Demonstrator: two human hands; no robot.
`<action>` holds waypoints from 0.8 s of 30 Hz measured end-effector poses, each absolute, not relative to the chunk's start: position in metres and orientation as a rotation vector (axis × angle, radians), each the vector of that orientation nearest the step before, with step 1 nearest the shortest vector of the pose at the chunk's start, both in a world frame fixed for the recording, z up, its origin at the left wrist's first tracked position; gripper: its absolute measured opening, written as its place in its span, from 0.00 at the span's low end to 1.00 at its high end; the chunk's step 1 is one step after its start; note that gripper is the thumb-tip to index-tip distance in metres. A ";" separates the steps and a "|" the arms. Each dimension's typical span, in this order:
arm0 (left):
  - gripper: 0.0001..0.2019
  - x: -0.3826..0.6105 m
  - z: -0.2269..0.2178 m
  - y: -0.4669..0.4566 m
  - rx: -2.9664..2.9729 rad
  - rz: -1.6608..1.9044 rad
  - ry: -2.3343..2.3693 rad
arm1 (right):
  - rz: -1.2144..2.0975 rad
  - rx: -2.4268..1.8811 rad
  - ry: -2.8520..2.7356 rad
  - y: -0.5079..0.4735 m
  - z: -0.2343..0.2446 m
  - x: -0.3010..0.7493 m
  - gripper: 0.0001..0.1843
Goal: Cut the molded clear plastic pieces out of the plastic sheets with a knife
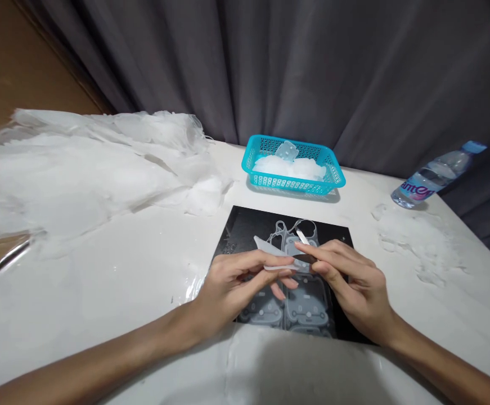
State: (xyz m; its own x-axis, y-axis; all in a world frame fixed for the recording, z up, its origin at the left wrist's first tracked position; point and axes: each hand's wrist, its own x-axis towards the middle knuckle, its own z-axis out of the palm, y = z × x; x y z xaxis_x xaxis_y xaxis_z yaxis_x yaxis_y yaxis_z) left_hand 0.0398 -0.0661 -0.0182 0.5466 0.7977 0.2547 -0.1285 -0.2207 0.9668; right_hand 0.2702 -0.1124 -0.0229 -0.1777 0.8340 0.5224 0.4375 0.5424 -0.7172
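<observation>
Between the thumb and fingers of my left hand [245, 275] is a thin, translucent white plastic piece [265, 246], tilted above the black board. My right hand [350, 275] grips what looks like a pair of metal tweezers [302, 236], one arm bright and the other dark. The dark tip meets or nearly meets the edge of the piece by my left fingertips. Below both hands, a clear moulded sheet [308, 301] with rounded panels and thin looping strips lies on the black board [253, 222]. My hands hide part of that sheet.
Behind the board stands a turquoise basket [293, 183] holding white translucent pieces. A large heap of translucent sheets [101, 169] covers the table's left side. To the right, a water bottle [434, 177] stands behind scattered clear scraps [422, 242]. A grey curtain [291, 67] hangs along the back.
</observation>
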 end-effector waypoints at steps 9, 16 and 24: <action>0.08 0.041 -0.016 -0.063 1.493 0.942 0.638 | 0.560 -1.097 -1.836 -0.102 -0.022 0.283 0.21; 0.07 0.042 -0.018 -0.061 1.461 0.910 0.678 | 0.554 -1.123 -1.779 -0.101 -0.020 0.285 0.20; 0.08 0.044 -0.012 -0.060 1.464 0.928 0.635 | 0.595 -1.079 -1.879 -0.104 -0.015 0.281 0.19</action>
